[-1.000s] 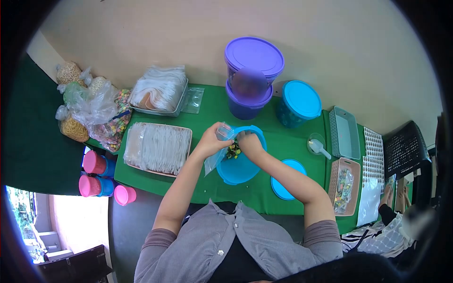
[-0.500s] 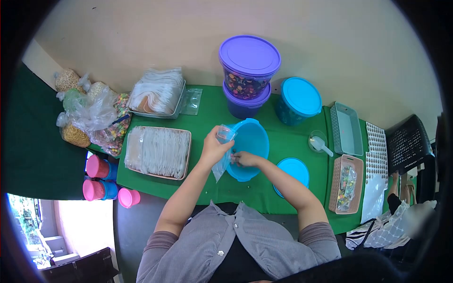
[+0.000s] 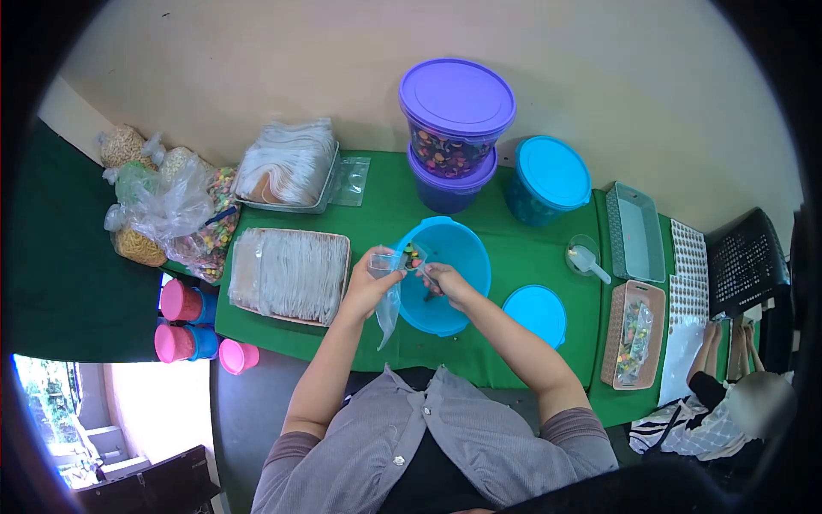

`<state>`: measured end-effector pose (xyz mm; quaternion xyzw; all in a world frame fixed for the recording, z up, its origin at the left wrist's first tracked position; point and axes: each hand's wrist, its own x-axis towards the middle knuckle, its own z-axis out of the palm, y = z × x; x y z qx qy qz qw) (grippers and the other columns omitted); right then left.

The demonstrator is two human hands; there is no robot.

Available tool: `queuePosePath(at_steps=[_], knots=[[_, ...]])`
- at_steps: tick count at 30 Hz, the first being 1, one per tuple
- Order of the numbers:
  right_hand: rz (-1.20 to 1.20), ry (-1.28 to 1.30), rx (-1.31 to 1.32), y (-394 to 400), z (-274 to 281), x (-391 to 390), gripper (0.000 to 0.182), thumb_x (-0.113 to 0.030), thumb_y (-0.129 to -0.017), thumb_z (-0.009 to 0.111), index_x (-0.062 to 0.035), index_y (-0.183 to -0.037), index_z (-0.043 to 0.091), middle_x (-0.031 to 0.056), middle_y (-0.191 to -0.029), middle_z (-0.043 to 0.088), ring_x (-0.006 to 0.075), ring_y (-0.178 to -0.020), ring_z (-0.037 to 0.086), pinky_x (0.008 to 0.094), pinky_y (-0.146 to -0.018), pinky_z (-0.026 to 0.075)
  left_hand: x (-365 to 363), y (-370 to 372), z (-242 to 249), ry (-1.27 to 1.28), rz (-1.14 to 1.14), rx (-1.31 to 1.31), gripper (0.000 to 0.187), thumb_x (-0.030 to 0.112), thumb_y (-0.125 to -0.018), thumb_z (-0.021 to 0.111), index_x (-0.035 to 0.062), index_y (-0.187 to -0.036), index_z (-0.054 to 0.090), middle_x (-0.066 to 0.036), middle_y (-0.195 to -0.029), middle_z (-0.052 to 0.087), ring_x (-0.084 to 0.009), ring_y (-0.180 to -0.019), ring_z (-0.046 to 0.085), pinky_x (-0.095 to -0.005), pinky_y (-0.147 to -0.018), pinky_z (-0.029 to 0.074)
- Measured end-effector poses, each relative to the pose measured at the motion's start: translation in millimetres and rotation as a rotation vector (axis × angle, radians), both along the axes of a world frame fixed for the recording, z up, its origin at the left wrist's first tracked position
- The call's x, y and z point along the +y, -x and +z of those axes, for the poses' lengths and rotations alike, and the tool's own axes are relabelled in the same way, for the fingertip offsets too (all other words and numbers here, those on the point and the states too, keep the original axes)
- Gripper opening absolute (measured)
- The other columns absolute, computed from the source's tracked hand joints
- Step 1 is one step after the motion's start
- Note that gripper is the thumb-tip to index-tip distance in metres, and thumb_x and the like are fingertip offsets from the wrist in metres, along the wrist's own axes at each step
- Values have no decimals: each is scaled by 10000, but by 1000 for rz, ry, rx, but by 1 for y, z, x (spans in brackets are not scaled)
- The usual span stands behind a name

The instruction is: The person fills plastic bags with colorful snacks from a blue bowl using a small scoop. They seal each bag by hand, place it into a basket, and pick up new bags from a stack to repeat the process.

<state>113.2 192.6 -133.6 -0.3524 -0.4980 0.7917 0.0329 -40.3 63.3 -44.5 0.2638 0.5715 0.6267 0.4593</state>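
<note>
My left hand (image 3: 368, 289) is closed on a clear plastic bag (image 3: 388, 319), which hangs down with its mouth held open at the left rim of the blue bucket (image 3: 476, 300). Over the bucket, my right hand (image 3: 449, 284) grips a small clear scoop (image 3: 423, 268). Colourful small pieces (image 3: 413, 255) lie in the scoop, right beside the bag's mouth. A few dark pieces show low in the bucket; my right hand and forearm cover part of its inside.
Left stand two trays of stacked clear bags (image 3: 295, 276). Behind are purple-lidded tubs (image 3: 458, 96) and a blue-lidded tub (image 3: 552, 176). A blue lid (image 3: 535, 315), a cup with a white scoop (image 3: 586, 259) and a basket of filled bags (image 3: 634, 334) lie right. Another person (image 3: 711, 420) is far right.
My right hand has come up from inside the bucket with a scoop of colourful pieces, to the bag's mouth. My left hand has lowered slightly leftward with the bag.
</note>
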Motion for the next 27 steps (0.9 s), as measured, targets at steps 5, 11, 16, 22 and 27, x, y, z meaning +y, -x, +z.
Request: queuePosePath(at_steps=[5,11,16,22,27], knots=[[-8,-15,7,-19,34,3,285,-249,-1013,417,-56,-998,625,-24,-724,507,65,-572,385,218,-537,320,-4,13,-16,118,79,-93,420,-2,-776,734,29,-1153,552,-72,-1035,643,-168,-937,617,-311,-804,503],[56,-98,-77,-30,59,11,282,-244,-1000,427,-64,-947,637,-22,-715,529,66,-606,427,230,-543,336,-13,17,-36,153,58,-237,471,12,-781,739,35,-1200,525,-80,-1073,632,-170,-954,618,-303,-824,502],[86,-161,-39,-50,94,16,265,-252,-988,457,-63,-922,631,-26,-728,535,67,-663,464,233,-574,352,-21,28,-43,156,-8,-118,517,75,-795,735,47,-1255,499,-72,-1092,609,-186,-1036,577,-344,-891,467],[65,-313,-10,-78,142,23,281,-277,-985,489,-53,-913,644,-41,-714,514,62,-657,428,229,-576,341,-23,33,-30,226,44,305,574,172,-780,770,55,-1268,491,-111,-1130,578,-214,-1077,556,-352,-916,448],[55,-447,-6,-98,177,28,311,-298,-983,513,-37,-921,671,-58,-684,465,50,-643,385,227,-574,319,-15,7,56,68,228,842,662,237,-706,811,69,-1258,486,-146,-1098,545,-283,-1023,555,-385,-866,451]])
